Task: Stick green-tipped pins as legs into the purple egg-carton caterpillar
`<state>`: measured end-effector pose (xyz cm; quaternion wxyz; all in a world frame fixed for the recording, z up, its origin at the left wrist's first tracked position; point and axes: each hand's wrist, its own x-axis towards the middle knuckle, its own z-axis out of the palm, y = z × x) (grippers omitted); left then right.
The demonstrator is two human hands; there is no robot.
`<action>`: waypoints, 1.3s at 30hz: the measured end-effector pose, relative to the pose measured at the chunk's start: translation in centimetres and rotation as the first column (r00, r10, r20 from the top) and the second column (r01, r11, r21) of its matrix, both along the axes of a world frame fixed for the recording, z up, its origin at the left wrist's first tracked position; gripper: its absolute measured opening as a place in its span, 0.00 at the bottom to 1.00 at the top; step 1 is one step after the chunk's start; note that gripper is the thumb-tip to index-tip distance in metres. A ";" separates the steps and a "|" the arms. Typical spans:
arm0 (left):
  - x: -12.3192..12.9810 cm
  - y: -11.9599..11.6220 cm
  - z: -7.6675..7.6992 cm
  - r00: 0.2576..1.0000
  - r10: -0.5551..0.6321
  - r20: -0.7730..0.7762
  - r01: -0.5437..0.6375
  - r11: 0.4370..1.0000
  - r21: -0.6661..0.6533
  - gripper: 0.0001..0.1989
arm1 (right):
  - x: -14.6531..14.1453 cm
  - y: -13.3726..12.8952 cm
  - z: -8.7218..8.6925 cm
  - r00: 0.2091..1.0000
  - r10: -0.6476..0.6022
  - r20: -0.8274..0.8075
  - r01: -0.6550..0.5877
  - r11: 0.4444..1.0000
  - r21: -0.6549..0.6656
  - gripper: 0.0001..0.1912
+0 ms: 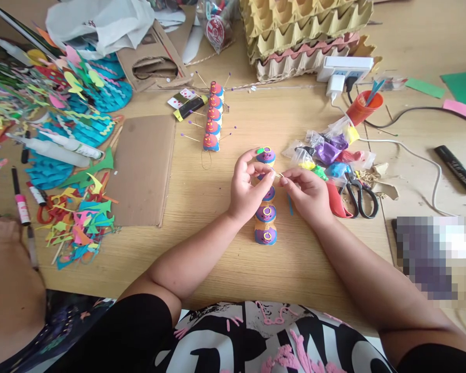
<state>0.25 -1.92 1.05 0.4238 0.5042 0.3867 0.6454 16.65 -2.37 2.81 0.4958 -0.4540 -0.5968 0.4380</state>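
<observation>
The left hand (246, 190) and right hand (308, 196) met over a row of painted egg cups (266, 237) on the counter (209, 264), thumbs and fingertips pinched around a thin yellowish strand (278, 175) (its exact shape was too small to tell). Bags of coloured clay (329, 150) and black-handled scissors (359, 196) lay near the right hand; another painted row (212, 117) stood farther off, to the left.

The person wears short black sleeves (140, 331) and a black, white and grey shirt front (252, 336) with pink markings (301, 352).
</observation>
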 end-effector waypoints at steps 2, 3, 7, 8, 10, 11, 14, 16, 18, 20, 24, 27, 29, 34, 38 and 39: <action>0.0 0.0 0.0 1.000 0.001 0.003 -0.001 1.000 -0.011 0.28 | -0.2 -0.2 0.2 0.997 0.054 -0.050 -0.058 0.996 -0.068 0.18; 0.0 0.0 0.0 1.000 -0.004 0.004 0.005 1.000 -0.024 0.28 | -0.3 -0.2 0.3 0.994 0.076 -0.083 -0.084 0.992 -0.098 0.19; -0.1 0.0 0.0 0.999 -0.051 0.016 0.052 0.996 -0.069 0.29 | -0.3 0.1 0.0 0.983 0.057 -0.172 -0.084 0.985 -0.154 0.22; -0.1 0.0 0.0 0.998 -0.061 0.018 0.063 0.996 -0.068 0.29 | -0.3 0.2 -0.2 0.982 0.035 -0.188 -0.066 0.985 -0.157 0.22; -0.2 0.0 -0.1 0.997 -0.080 0.019 0.081 0.995 -0.054 0.29 | -0.1 0.5 -0.4 0.973 -0.004 -0.232 -0.039 0.983 -0.181 0.23; -0.2 0.0 -0.1 0.996 -0.087 0.018 0.088 0.995 -0.048 0.28 | -0.1 0.6 -0.5 0.966 -0.019 -0.258 -0.034 0.979 -0.201 0.23; -0.2 0.0 -0.1 0.995 -0.098 0.012 0.099 0.994 -0.046 0.28 | -0.1 0.8 -0.6 0.946 -0.040 -0.320 -0.045 0.966 -0.255 0.25; -0.1 0.0 0.0 0.996 -0.091 0.006 0.091 0.995 -0.050 0.29 | -0.3 0.8 -0.7 0.938 -0.032 -0.345 -0.065 0.962 -0.266 0.24; -0.1 0.0 0.0 0.997 -0.075 0.009 0.075 0.996 -0.050 0.29 | -0.4 0.7 -0.8 0.934 -0.011 -0.358 -0.090 0.960 -0.264 0.23; -0.1 0.0 0.1 0.998 -0.062 0.014 0.062 0.996 -0.057 0.29 | -0.4 0.6 -0.8 0.937 0.019 -0.350 -0.117 0.958 -0.262 0.21; -0.1 0.0 0.1 0.998 -0.058 0.018 0.059 0.995 -0.076 0.30 | -0.3 0.4 -0.7 0.955 0.084 -0.285 -0.164 0.949 -0.270 0.21; -0.1 0.1 -0.1 0.998 -0.056 0.013 0.057 0.996 -0.068 0.30 | -0.2 0.3 -0.5 0.962 0.088 -0.257 -0.157 0.952 -0.262 0.21; -0.1 0.1 -0.1 0.998 -0.065 0.013 0.066 0.996 -0.055 0.30 | -0.2 0.3 -0.4 0.963 0.075 -0.260 -0.145 0.955 -0.259 0.22; 0.1 -0.1 -0.2 0.996 -0.086 0.012 0.086 0.996 -0.038 0.30 | -0.4 0.2 0.1 0.959 0.087 -0.268 -0.160 0.951 -0.266 0.25; 0.1 -0.1 -0.2 0.995 -0.096 -0.001 0.096 0.995 -0.004 0.29 | -0.4 0.1 0.6 0.962 0.100 -0.256 -0.169 0.950 -0.264 0.26; 0.1 -0.1 -0.3 0.995 -0.098 -0.013 0.098 0.995 0.010 0.28 | -0.3 0.1 0.7 0.962 0.107 -0.253 -0.175 0.947 -0.268 0.26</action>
